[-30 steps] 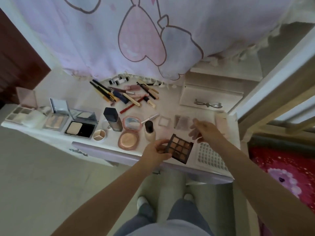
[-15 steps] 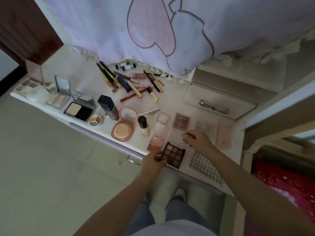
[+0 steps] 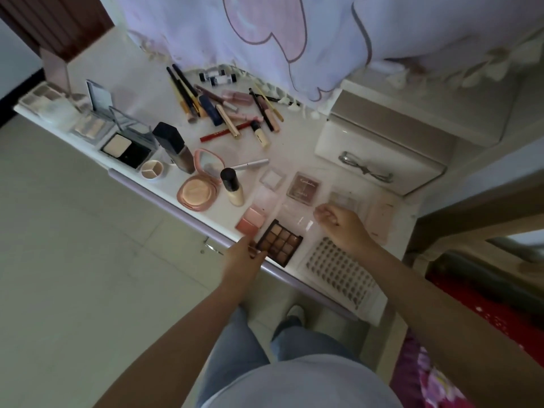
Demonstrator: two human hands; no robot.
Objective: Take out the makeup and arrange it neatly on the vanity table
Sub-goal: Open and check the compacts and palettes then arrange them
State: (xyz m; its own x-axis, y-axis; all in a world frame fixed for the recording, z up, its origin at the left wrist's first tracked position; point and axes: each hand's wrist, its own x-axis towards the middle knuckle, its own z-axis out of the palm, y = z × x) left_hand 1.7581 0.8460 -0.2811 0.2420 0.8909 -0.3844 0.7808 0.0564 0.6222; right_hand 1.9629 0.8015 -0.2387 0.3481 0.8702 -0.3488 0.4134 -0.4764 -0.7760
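Palette at the table's front edge, left hand on its near corner.

Left fingers curl round the palette's corner at 7 o'clock; the dark nine-pan tray lies flat, tilted to the table edge. Right hand sits at 2 o'clock from it, fingers loosely curled over a clear lid; whether they pinch it I cannot tell. Crowding the palette: a pink blush touching at 10 o'clock, a lash tray just beside at 4 o'clock, a brown compact at 12 o'clock. Farther at 10 o'clock stand a pale bottle, a round powder with its mirror up, and a dark bottle. Pencils and tubes lie heaped at 11 o'clock under the curtain. A drawer box stands at 1 o'clock.
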